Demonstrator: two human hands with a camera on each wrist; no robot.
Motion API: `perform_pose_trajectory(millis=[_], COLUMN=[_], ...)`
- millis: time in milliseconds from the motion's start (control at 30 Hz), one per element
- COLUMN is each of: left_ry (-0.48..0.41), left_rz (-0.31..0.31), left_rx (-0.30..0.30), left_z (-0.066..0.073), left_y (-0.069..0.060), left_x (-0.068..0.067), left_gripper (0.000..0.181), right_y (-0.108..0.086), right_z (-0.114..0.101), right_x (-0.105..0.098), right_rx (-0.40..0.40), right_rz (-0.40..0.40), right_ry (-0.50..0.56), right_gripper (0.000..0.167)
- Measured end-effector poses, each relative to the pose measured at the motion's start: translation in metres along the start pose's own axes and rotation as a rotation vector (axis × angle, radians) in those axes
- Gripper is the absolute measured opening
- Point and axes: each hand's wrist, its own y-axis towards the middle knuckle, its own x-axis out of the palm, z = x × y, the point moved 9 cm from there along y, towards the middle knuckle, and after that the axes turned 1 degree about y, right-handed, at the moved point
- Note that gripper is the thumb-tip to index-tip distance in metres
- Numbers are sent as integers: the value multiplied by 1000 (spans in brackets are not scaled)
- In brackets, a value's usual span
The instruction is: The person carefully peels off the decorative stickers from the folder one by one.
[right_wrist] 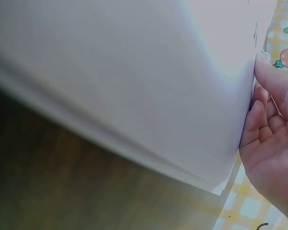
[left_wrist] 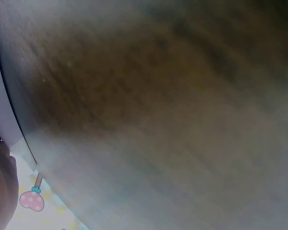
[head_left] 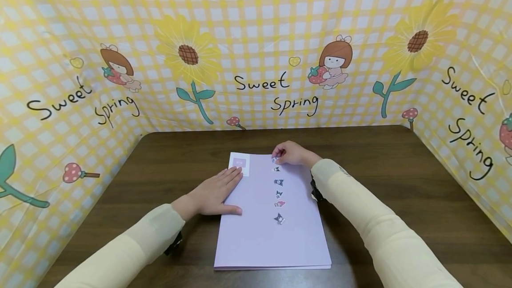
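Observation:
A lilac paper sheet or folder [head_left: 256, 243] lies on the table, with several small cartoon stickers [head_left: 279, 219] in a column right of its middle. My left hand [head_left: 216, 190] rests flat across its left edge, fingertips on a white card [head_left: 245, 170] with a lilac square at the top left corner. At the column's top, my right hand [head_left: 294, 152] pinches a small sticker [head_left: 274, 160] between thumb and fingers, against the paper. In the right wrist view, the right hand [right_wrist: 273, 129] has its thumb at the paper [right_wrist: 134, 86] and its other fingers curled.
The dark wooden table [head_left: 372, 168] extends on both sides of the paper. A yellow checked cloth [head_left: 256, 48] with flowers and lettering hangs behind it and along both sides. The left wrist view is mostly blurred.

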Motion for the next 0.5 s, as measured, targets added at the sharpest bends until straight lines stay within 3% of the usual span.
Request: perform_pose_trajectory(millis=[500], left_ry=[-15], left_rz=[5], left_rx=[-11], left_z=[-1], left_y=[-1], left_x=[2], left_gripper=[108], right_y=[2], right_z=[3], right_x=[1], right_rx=[7], right_rz=[13], right_ry=[59], right_gripper=[17])
